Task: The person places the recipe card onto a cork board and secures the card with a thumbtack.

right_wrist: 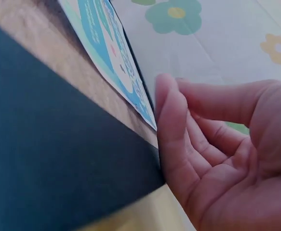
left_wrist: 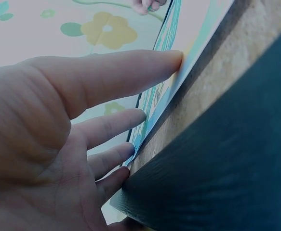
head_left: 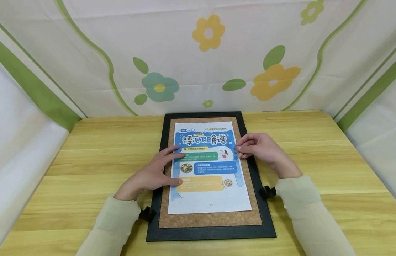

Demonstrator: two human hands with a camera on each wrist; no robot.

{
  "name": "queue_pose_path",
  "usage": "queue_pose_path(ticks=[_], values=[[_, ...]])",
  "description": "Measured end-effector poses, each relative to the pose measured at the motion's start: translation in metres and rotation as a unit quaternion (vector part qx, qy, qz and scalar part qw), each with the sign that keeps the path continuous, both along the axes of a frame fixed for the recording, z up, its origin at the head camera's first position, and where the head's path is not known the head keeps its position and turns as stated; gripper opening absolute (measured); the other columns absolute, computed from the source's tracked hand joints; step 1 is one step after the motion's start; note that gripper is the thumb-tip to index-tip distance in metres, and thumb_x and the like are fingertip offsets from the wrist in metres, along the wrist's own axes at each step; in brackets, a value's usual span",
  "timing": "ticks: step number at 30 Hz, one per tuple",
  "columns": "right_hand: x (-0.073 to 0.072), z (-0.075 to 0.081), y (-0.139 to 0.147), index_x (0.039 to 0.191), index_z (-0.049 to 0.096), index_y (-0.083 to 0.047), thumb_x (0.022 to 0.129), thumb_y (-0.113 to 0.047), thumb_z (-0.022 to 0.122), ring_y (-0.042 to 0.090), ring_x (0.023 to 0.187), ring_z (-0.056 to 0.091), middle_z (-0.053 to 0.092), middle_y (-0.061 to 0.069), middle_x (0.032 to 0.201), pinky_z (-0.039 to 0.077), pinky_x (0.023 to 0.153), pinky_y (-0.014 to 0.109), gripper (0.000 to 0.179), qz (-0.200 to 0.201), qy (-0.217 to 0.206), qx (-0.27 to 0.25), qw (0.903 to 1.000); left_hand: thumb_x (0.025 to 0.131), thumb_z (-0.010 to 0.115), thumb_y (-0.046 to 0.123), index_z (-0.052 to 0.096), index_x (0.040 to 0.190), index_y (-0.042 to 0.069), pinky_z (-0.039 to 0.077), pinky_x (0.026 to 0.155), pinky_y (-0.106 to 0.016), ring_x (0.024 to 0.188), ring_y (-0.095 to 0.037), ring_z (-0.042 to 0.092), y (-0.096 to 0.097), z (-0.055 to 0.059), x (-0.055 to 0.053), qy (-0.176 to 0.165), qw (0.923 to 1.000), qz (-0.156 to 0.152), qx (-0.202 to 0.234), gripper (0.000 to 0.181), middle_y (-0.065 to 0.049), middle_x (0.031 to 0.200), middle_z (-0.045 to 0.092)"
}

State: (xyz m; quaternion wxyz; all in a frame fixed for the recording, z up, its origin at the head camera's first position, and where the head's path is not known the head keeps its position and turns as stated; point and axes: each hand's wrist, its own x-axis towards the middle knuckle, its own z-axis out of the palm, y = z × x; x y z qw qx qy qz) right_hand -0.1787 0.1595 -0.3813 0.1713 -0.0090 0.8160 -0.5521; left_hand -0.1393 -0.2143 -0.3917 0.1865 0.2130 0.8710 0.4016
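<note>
A printed sheet of paper [head_left: 204,201] with blue, green and orange panels lies on a cork board [head_left: 210,220] in a black frame [head_left: 210,233]. My left hand [head_left: 153,171] is spread over the sheet's left edge, its straight fingertips and thumb resting on the paper. At the sheet's upper right edge is my right hand [head_left: 258,147], fingers curled, with thumb and index finger pinched together. A small green piece [left_wrist: 150,8] shows between those fingertips in the left wrist view. In the right wrist view the fingers hide it.
The board lies on a light wooden table [head_left: 105,149]. Behind it hangs a white cloth [head_left: 185,60] printed with flowers and green lines. Dark straps with small black devices [head_left: 268,192] sit at both wrists, close to the frame's sides.
</note>
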Motion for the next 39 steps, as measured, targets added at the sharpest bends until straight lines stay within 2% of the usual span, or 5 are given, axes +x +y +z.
queue_pose_path(ticks=[3,10,19,28,39], values=[[-0.001,-0.002,-0.001,0.119,0.065,0.011,0.102,-0.005,0.072,0.015,0.081,0.079,0.079,0.009,0.093,0.065,0.078,0.027,0.024,-0.004,-0.025,-0.004,0.9997,0.09,0.086,0.023,0.054,0.158,0.008,0.018,0.125,-0.079,0.164,-0.053,0.008,0.0,0.001,0.001,0.0,1.0,-0.002,0.001,0.077,-0.018,0.179,0.02],[-0.003,-0.002,-0.001,0.121,0.07,0.008,0.102,-0.011,0.073,0.015,0.07,0.076,0.08,0.009,0.09,0.063,0.068,0.026,0.027,-0.015,-0.05,0.043,0.9977,0.089,0.087,0.022,0.054,0.158,0.007,0.017,0.125,-0.079,0.165,-0.052,0.007,0.0,0.0,0.001,-0.001,1.0,-0.001,0.006,0.077,-0.018,0.179,0.02],[-0.004,0.002,-0.008,0.117,0.074,0.005,0.102,-0.013,0.072,0.015,0.061,0.072,0.079,0.009,0.088,0.059,0.061,0.027,0.024,-0.016,-0.039,0.092,0.9949,0.09,0.087,0.023,0.054,0.158,0.007,0.018,0.124,-0.08,0.164,-0.054,0.008,-0.001,0.0,0.0,0.006,0.9999,-0.006,0.007,0.077,-0.019,0.178,0.02],[-0.005,0.005,-0.015,0.109,0.076,0.001,0.099,-0.014,0.074,0.017,0.058,0.069,0.078,0.011,0.09,0.055,0.058,0.027,0.018,-0.014,-0.018,0.152,0.9882,0.09,0.086,0.022,0.054,0.158,0.007,0.018,0.125,-0.078,0.164,-0.052,0.008,-0.002,-0.001,0.001,-0.002,1.0,-0.002,0.009,0.077,-0.018,0.179,0.019],[-0.003,0.004,-0.011,0.112,0.074,0.002,0.101,-0.013,0.069,0.017,0.062,0.071,0.077,0.008,0.086,0.051,0.061,0.027,0.019,-0.005,-0.023,0.139,0.99,0.091,0.086,0.023,0.053,0.158,0.007,0.018,0.125,-0.079,0.165,-0.052,0.007,0.0,-0.001,0.001,-0.005,0.9999,0.002,0.008,0.077,-0.017,0.179,0.019]])
